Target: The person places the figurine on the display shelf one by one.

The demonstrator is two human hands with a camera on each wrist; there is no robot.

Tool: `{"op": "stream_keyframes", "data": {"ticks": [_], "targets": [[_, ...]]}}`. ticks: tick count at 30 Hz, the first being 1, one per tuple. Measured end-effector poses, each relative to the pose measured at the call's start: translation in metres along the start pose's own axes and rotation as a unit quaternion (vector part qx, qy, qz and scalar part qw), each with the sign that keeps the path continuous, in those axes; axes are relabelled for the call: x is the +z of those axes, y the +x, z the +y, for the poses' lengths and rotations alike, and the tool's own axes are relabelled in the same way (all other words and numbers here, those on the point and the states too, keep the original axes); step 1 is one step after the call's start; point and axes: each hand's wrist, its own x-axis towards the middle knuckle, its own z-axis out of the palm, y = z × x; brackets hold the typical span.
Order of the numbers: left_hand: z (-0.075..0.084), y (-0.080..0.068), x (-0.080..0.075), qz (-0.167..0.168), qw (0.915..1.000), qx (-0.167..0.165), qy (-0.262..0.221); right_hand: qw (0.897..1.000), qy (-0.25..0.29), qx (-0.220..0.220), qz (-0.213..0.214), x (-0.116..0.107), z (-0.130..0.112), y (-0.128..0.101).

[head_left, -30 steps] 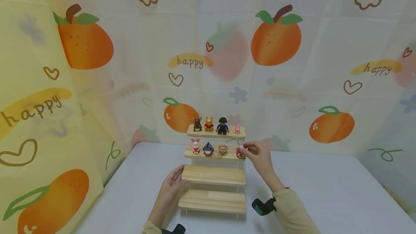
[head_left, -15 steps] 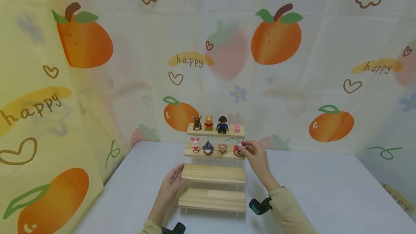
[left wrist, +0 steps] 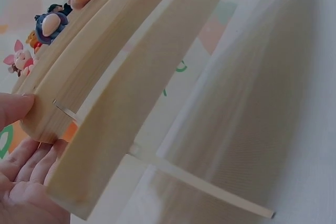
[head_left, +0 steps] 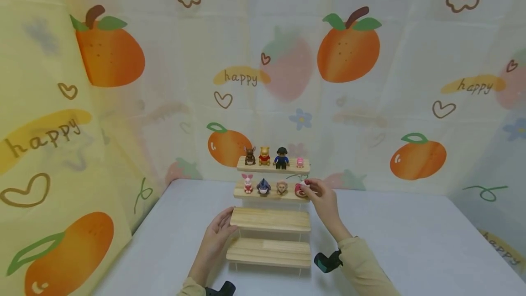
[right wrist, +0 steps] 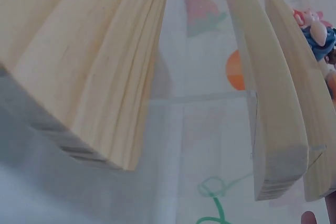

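While the left hand (head_left: 219,233) rests open-fingered against the wooden stand's (head_left: 270,220) 3rd shelf, the right hand (head_left: 322,195) pinches a red figure (head_left: 300,189). It sits on the 2nd shelf.

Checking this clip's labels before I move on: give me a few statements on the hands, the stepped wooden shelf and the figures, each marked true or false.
1. The right hand pinches the red figure at the right end of the second tier. True.
2. The left hand holds a figure. False: it rests against the left end of the third tier.
3. The top tier carries four figures. True.
4. The bottom tier is full of figures. False: it is bare.
5. The shelf stands on a white table. True.
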Motion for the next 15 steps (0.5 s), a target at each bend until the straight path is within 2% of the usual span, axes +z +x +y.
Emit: {"op": "stream_keyframes", "data": {"ticks": [6, 11, 15], "targets": [[-0.0032, 0.0003, 0.0009, 0.000, 1.0000, 0.001, 0.007, 1.000, 0.015, -0.010, 0.005, 0.0013, 0.0032, -0.0009], [-0.0039, 0.0012, 0.0039, -0.001, 0.9996, -0.002, 0.029, 1.000, 0.004, -0.013, 0.010, -0.0010, 0.0031, -0.0030], [0.0016, 0.0053, 0.0062, -0.012, 0.9965, 0.019, 0.080, 0.999, 0.043, -0.014, 0.018, -0.0083, 0.0072, -0.0046]]}}
